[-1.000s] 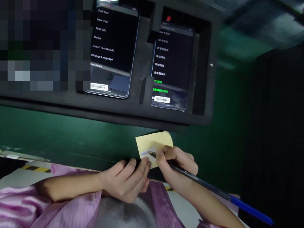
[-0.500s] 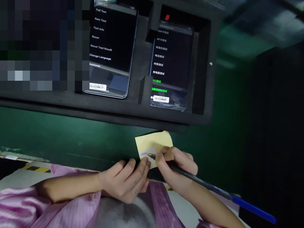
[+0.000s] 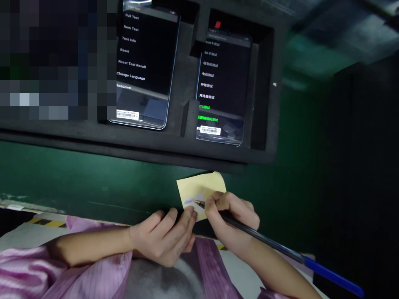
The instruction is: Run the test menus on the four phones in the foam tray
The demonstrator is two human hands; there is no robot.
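Note:
A small yellow paper note lies on the green table mat near the front edge, with blue writing on it. My right hand is closed around a dark pen with a blue cap end; its tip touches the note. My left hand rests beside it, fingers loosely curled, fingertips pressing on the note's lower left edge. Both sleeves are pink striped.
A black foam tray sits behind the note and holds two phones: the left phone shows an English test menu, the right phone a Chinese menu with green lines. The green mat spreads left. The right side is dark.
The pen tip has shifted slightly over the note as writing goes on. Hands and note stay in place; the view drifted a little.

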